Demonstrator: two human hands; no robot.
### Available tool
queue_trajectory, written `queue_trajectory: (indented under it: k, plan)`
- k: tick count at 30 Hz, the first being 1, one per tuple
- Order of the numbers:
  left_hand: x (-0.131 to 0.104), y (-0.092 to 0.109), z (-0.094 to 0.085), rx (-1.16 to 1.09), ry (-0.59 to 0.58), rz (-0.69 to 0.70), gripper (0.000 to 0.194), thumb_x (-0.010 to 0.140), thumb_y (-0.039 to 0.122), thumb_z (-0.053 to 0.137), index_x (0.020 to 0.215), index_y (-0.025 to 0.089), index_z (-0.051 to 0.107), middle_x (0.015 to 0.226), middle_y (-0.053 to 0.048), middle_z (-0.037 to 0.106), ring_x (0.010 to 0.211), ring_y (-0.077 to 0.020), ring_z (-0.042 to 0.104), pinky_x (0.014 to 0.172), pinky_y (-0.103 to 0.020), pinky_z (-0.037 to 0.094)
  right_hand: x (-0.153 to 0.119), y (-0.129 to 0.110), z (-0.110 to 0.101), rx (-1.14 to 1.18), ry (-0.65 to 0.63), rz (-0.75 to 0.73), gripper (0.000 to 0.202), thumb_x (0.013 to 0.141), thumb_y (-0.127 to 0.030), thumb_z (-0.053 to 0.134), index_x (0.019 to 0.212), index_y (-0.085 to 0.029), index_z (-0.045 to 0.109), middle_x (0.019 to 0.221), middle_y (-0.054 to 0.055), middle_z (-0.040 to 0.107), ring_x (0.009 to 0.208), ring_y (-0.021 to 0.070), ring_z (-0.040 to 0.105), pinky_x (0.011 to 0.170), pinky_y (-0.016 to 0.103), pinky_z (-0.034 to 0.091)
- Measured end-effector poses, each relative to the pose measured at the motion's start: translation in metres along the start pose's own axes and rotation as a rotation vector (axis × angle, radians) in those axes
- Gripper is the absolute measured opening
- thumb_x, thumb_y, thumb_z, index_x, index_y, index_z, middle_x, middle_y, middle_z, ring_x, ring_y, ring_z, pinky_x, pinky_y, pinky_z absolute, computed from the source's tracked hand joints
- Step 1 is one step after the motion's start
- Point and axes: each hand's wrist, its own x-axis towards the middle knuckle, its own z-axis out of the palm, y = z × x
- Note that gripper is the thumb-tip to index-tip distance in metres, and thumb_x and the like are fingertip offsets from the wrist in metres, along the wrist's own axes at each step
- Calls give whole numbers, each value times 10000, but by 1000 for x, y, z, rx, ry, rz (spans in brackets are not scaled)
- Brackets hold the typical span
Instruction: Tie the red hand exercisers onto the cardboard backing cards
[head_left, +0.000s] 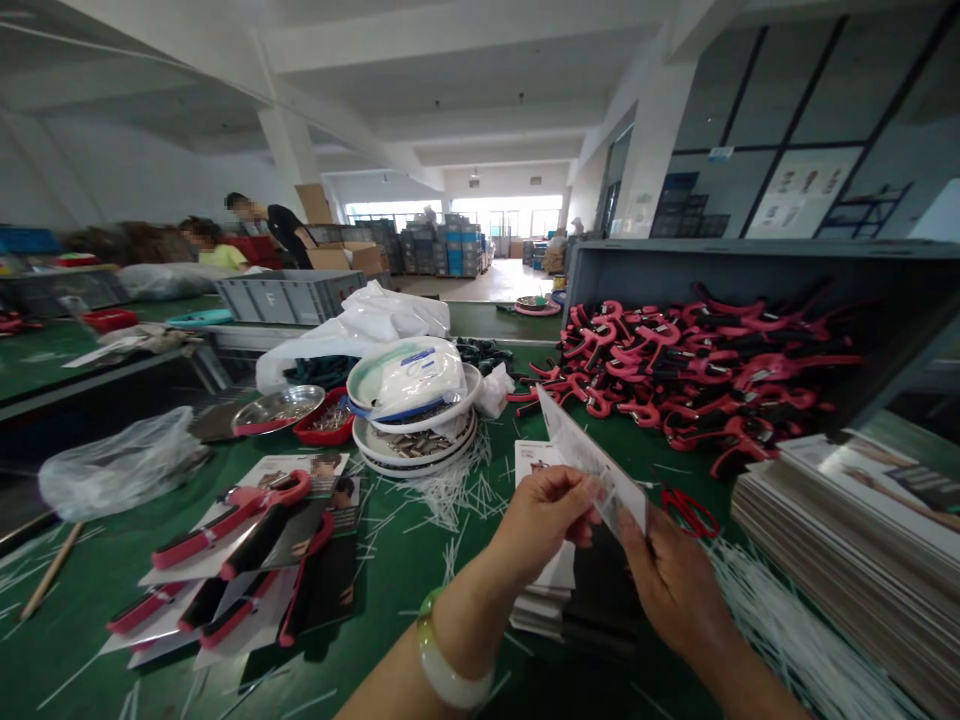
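Observation:
My right hand (671, 575) grips a printed cardboard card (589, 455), held up and tilted, thumb on the face toward me. At the card's near face my left hand (547, 515), with a green-and-white bangle on the wrist, has its fingers pinched together; what is between them is too small to make out. Below both hands stands a stack of similar cards (541, 610). To the left, pink-and-black hand tools (240, 525), which look like clamps, lie on cards in a pile. White plastic ties (802, 630) lie in a heap right of my right hand.
A grey crate (750, 255) on its side spills many pink-and-black tools (660, 350). A tall card stack (832, 560) stands at right, near red-handled scissors (690, 512). Stacked white trays (416, 440), a red bowl (326, 418) and a metal dish (277, 408) sit ahead. Two people work at far left.

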Motion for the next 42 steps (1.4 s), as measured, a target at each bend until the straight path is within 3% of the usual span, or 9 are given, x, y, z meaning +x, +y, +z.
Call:
queue_trajectory:
  k: [8, 14, 18, 21, 27, 31, 34, 39, 42]
  plan:
    - [0, 3, -5, 57, 12, 38, 431, 618, 550, 709, 658, 147, 562, 538, 35, 553, 360, -34, 409, 378, -184, 349, -7, 2, 9, -183, 98, -210, 342, 945, -269, 347, 1221, -136, 498, 1115, 146, 659, 1027, 236, 629, 839, 358, 537]
    - [-10, -7, -9, -17, 205, 145, 445, 595, 492, 763, 758, 173, 498, 664, 52, 542, 496, -61, 535, 475, -177, 431, -16, 1, 26, -393, 132, -331, 323, 914, -206, 364, 1182, -94, 504, 1067, 161, 658, 946, 245, 636, 752, 355, 565]
    - [-27, -12, -20, 8, 255, 222, 427, 700, 512, 676, 962, 208, 528, 852, 23, 551, 558, -59, 544, 523, -196, 459, -21, -5, 31, -502, 87, -377, 366, 846, -103, 388, 1189, -96, 517, 1084, 145, 650, 932, 238, 619, 703, 326, 567]
    - [-39, -5, -37, 266, 204, 177, 407, 732, 451, 654, 1042, 197, 582, 961, -25, 568, 559, -59, 524, 537, -213, 452, -22, -11, 33, -535, 35, -393, 422, 784, -46, 418, 1184, -105, 539, 1112, 142, 640, 944, 246, 599, 708, 331, 554]
    - [-47, 18, -64, 1163, 155, 78, 195, 738, 323, 615, 873, 216, 703, 837, -31, 606, 653, -142, 549, 661, -284, 430, -24, -21, 43, -574, -56, -409, 459, 730, -40, 489, 1158, -162, 597, 1114, 108, 657, 919, 260, 589, 658, 353, 512]
    - [-42, 13, -66, 1347, 217, -6, 168, 741, 343, 604, 832, 239, 698, 786, -31, 604, 734, -195, 572, 704, -316, 423, -23, -28, 49, -584, -111, -388, 409, 751, -84, 524, 1136, -181, 622, 1107, 99, 665, 905, 261, 588, 657, 384, 478]
    - [-38, -1, -67, 1334, 277, 32, 158, 789, 312, 553, 833, 232, 681, 791, -40, 580, 759, -201, 568, 721, -326, 434, -21, -31, 47, -580, -144, -356, 395, 760, -111, 548, 1143, -171, 622, 1101, 108, 663, 894, 260, 589, 651, 382, 468]
    - [-20, -27, -67, 1111, 437, 392, 81, 794, 245, 567, 788, 202, 636, 994, -77, 558, 981, -223, 528, 860, -363, 426, -18, -23, 38, -492, -185, -262, 379, 743, -193, 608, 1120, -162, 633, 1045, 111, 662, 899, 273, 587, 699, 406, 482]
    - [-7, -42, -65, 803, 443, 435, 140, 855, 300, 493, 816, 190, 570, 858, -44, 592, 838, -180, 570, 771, -321, 463, -21, -9, 30, -401, -204, -219, 388, 751, -241, 619, 1128, -151, 625, 1067, 129, 645, 951, 289, 580, 761, 436, 490]
